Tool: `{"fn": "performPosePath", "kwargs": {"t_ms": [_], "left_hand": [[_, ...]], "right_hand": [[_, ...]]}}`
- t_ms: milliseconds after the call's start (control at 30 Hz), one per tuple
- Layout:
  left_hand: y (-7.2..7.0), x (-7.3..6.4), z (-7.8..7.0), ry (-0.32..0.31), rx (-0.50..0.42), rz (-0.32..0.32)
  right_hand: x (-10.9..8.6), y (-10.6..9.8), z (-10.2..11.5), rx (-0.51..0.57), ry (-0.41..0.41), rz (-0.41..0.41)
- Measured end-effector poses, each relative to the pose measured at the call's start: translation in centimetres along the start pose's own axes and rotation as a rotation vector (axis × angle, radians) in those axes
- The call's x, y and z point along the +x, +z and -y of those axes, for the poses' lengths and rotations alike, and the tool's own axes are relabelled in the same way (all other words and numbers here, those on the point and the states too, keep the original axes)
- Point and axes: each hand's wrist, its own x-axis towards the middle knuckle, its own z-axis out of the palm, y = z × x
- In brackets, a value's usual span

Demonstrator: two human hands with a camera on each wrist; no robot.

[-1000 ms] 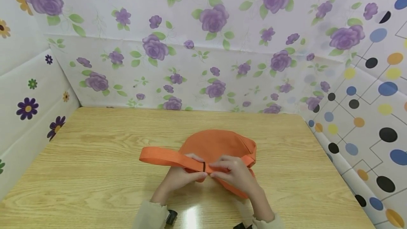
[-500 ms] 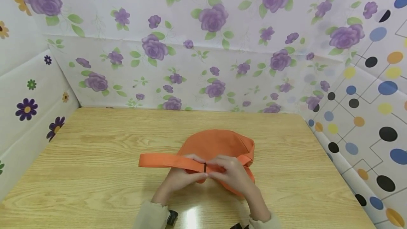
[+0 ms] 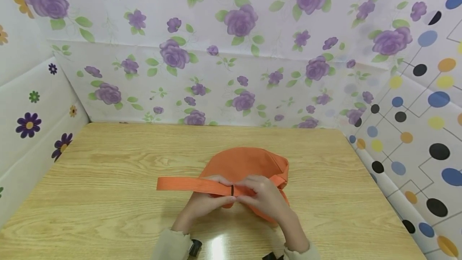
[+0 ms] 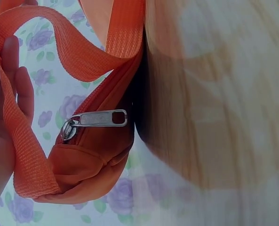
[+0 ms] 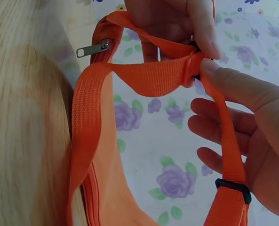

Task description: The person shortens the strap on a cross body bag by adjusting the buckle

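Observation:
An orange zippered waist bag (image 3: pixel 245 161) rests on the table, its webbing strap (image 3: pixel 180 183) raised in front. Thumb and fingers of my left hand (image 3: pixel 206 203) pinch the strap beside a black slide buckle (image 3: pixel 232 190). From the other side, my right hand (image 3: pixel 266 199) pinches the strap at that buckle, thumbs nearly meeting. A strap loop sticks out to the left. In the right wrist view, a second black slider (image 5: pixel 233 189) sits lower on the strap, near the right palm. A silver zipper pull (image 4: pixel 101 118) hangs from the bag's end in the left wrist view.
The wood-grain table (image 3: pixel 119 155) stretches out on both sides of the bag. Behind it hangs a white sheet with purple flowers (image 3: pixel 242 101); a dotted sheet (image 3: pixel 400 115) covers the right side, and a daisy-patterned one (image 3: pixel 29 125) the left.
My right hand has shifted slightly left, closing up against the buckle. The strap loop on the left has flattened and dipped a little. The bag has barely moved.

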Motion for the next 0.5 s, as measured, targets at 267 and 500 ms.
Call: {"fn": "performPosePath", "kwargs": {"t_ms": [267, 500], "left_hand": [[-0.1, -0.1, -0.1, -0.058, 0.01, 0.0], [-0.2, -0.1, -0.1, -0.067, 0.001, 0.003]], "right_hand": [[-0.2, -0.9, -0.2, -0.121, -0.031, 0.028], [-0.9, -1.3, -0.9, -0.096, -0.053, -0.02]]}}
